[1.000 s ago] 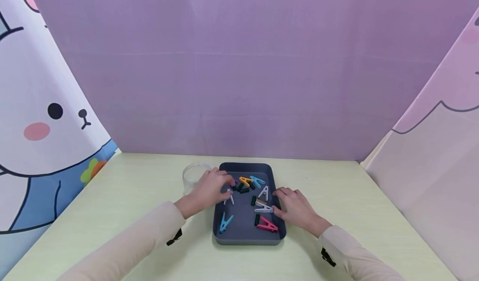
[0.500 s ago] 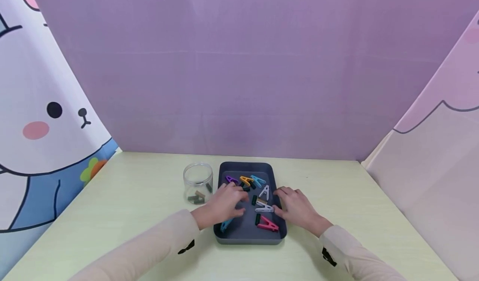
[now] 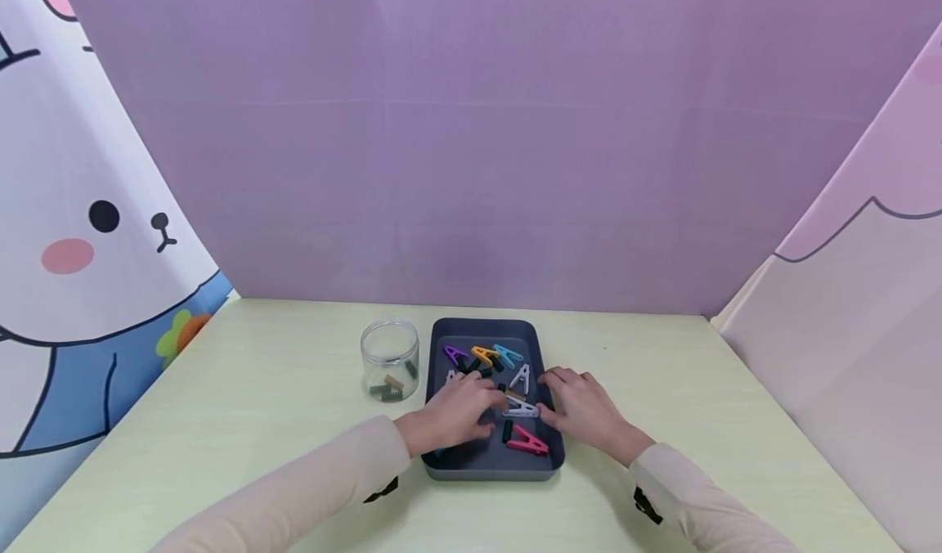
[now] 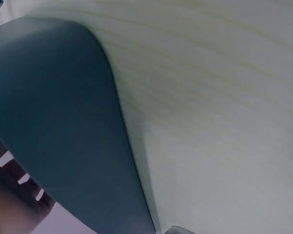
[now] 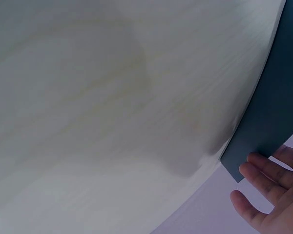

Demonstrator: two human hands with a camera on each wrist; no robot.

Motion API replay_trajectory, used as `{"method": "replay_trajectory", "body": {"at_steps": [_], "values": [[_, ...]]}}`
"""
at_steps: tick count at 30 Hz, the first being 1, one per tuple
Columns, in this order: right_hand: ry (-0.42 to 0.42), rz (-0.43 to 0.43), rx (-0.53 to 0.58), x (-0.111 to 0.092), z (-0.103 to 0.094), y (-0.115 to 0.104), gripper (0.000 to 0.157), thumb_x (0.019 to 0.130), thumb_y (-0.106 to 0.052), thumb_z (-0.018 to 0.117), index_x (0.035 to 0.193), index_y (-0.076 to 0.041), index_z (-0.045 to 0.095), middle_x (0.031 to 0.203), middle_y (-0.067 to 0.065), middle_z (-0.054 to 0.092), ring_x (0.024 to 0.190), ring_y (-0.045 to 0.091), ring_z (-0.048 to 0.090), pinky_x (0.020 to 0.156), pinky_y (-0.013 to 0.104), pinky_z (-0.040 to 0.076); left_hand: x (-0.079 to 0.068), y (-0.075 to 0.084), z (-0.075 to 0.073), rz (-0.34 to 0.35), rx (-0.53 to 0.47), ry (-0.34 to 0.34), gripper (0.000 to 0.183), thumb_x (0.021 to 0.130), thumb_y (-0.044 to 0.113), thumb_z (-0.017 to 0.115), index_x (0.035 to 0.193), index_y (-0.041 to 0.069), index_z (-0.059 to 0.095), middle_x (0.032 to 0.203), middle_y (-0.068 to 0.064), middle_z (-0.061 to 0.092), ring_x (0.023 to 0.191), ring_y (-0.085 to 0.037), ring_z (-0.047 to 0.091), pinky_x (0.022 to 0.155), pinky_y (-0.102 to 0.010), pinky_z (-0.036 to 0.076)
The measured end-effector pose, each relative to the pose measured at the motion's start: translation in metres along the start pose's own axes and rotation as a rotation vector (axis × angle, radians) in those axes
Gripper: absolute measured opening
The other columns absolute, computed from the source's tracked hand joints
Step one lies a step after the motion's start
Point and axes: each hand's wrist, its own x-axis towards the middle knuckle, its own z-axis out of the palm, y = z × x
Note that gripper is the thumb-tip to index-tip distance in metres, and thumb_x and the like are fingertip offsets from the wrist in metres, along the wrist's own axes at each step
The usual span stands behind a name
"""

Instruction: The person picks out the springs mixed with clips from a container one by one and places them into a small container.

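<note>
A dark grey tray (image 3: 489, 475) holds plastic clothespins and small dark cylinder-like pieces. My left hand (image 3: 459, 410) is over its middle, fingers bent downward, with nothing visible in them. Beside its fingertips lie a white clothespin (image 3: 521, 408) and a tan ridged piece (image 3: 513, 394). My right hand (image 3: 589, 414) rests at the tray's right rim, thumb and fingers spread; in the right wrist view its fingers (image 5: 266, 180) lie along the tray's outer wall. A red clothespin (image 3: 527, 441) with a dark piece (image 3: 507, 431) beside it is nearer the front. My left hand partly covers a blue clothespin.
A clear round jar (image 3: 390, 344) with several small dark and tan pieces stands left of the tray. Purple (image 3: 455, 354), yellow (image 3: 484, 355) and blue clothespins (image 3: 508, 357) lie at the tray's back. A purple backdrop (image 3: 471, 168) rises behind the pale table (image 3: 294, 373).
My left hand has moved from beside the jar, across the tray's left side, to the right over its middle. The jar is now uncovered. My right hand has stayed at the rim.
</note>
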Motion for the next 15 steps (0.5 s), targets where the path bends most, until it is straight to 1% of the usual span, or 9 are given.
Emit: {"method": "replay_trajectory", "body": {"at_steps": [5, 8, 12, 15], "values": [[0.002, -0.006, -0.006, 0.0002, -0.0001, -0.0001, 0.042, 0.079, -0.036, 0.065, 0.109, -0.009, 0.061, 0.113, 0.007, 0.061, 0.103, 0.023, 0.058, 0.085, 0.045, 0.045, 0.0027, 0.0023, 0.0003, 0.039, -0.001, -0.009, 0.029, 0.077, 0.029, 0.071, 0.105, 0.029, 0.065, 0.101, 0.01, 0.063, 0.091, -0.011, 0.054, 0.078, -0.031, 0.045], [0.005, -0.01, -0.01, 0.0003, -0.0001, 0.0, 0.041, 0.079, -0.036, 0.066, 0.109, -0.009, 0.061, 0.113, 0.007, 0.061, 0.103, 0.023, 0.058, 0.085, 0.045, 0.046, 0.0048, 0.0031, 0.0012, 0.058, -0.006, -0.016, 0.028, 0.077, 0.029, 0.071, 0.104, 0.03, 0.065, 0.102, 0.01, 0.063, 0.091, -0.011, 0.053, 0.076, -0.03, 0.044], [0.005, -0.01, -0.012, 0.0003, 0.0002, 0.0001, 0.041, 0.078, -0.036, 0.066, 0.109, -0.009, 0.061, 0.113, 0.007, 0.061, 0.102, 0.022, 0.058, 0.085, 0.044, 0.046, 0.007, 0.0037, 0.0031, 0.069, -0.007, -0.026, 0.026, 0.078, 0.028, 0.07, 0.103, 0.032, 0.064, 0.101, 0.01, 0.063, 0.09, -0.011, 0.052, 0.075, -0.029, 0.043], [0.004, -0.009, -0.011, 0.0006, 0.0002, -0.0003, 0.042, 0.078, -0.036, 0.066, 0.109, -0.009, 0.061, 0.113, 0.007, 0.061, 0.102, 0.022, 0.058, 0.084, 0.044, 0.046, 0.0077, 0.0044, 0.004, 0.07, -0.005, -0.042, 0.026, 0.078, 0.028, 0.07, 0.103, 0.032, 0.064, 0.105, 0.008, 0.063, 0.093, -0.012, 0.053, 0.078, -0.031, 0.044]]}}
